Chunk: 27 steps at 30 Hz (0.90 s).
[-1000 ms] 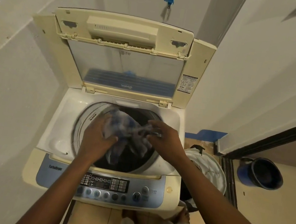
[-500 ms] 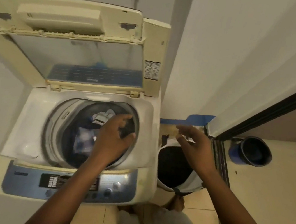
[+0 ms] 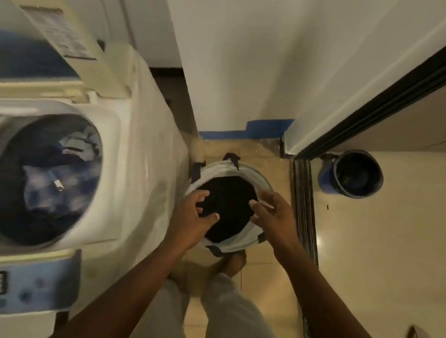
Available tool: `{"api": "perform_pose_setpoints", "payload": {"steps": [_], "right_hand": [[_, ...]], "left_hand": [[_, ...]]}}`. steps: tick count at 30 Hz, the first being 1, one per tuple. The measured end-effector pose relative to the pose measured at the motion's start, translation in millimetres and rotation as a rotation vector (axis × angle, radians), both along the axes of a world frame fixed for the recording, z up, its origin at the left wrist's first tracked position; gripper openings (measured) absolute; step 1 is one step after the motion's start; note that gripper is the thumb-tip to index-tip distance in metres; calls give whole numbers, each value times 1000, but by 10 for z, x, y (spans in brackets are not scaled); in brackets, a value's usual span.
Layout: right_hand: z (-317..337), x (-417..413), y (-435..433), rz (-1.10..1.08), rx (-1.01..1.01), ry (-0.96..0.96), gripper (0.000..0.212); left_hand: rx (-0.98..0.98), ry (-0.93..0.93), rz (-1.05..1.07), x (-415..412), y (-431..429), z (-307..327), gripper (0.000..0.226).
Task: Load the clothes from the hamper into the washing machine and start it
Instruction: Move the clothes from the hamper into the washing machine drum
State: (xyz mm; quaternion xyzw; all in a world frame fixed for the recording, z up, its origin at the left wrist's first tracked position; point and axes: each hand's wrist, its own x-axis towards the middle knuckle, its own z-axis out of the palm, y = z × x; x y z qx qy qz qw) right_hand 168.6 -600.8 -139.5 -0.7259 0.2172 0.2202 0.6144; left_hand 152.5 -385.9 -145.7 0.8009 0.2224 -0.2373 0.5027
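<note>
Clothes (image 3: pixel 229 198), a dark pile, sit in the hamper (image 3: pixel 264 178) on the floor (image 3: pixel 372 273), at 3 o'clock from the washing machine (image 3: pixel 138 157). Left hand (image 3: pixel 194 216) is nearer, fingers (image 3: pixel 202 194) loose and spread on the pile's 9 o'clock edge; right hand (image 3: pixel 276 218) hovers at its 3 o'clock, also spread, gripping nothing.

White wall (image 3: pixel 246 44) ahead, plain, w/ blue tape (image 3: pixel 266 130) along its base. Glossy beige tile floor (image 3: pixel 391 262), small light glare at rt. Black door frame (image 3: pixel 396 95) runs diag. at rt; dark blue bucket (image 3: pixel 354 173) on floor beside it.
</note>
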Motion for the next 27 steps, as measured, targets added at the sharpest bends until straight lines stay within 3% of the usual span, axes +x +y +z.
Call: {"api": "perform_pose_setpoints", "payload": {"steps": [7, 16, 21, 27], "right_hand": [[-1284, 283, -183, 188, -143, 136, 60], [-3293, 753, -192, 522, -311, 93, 76], [-4318, 877, -164, 761, -462, 26, 96], [-5240, 998, -171, 938, -637, -63, 126]], "left_hand": [[-2, 288, 297, -128, -353, -1517, 84], [142, 207, 236, 36, -292, -3388, 108], [74, 154, 294, 199, -181, -4255, 88], [53, 280, 439, 184, 42, -5441, 126]]}}
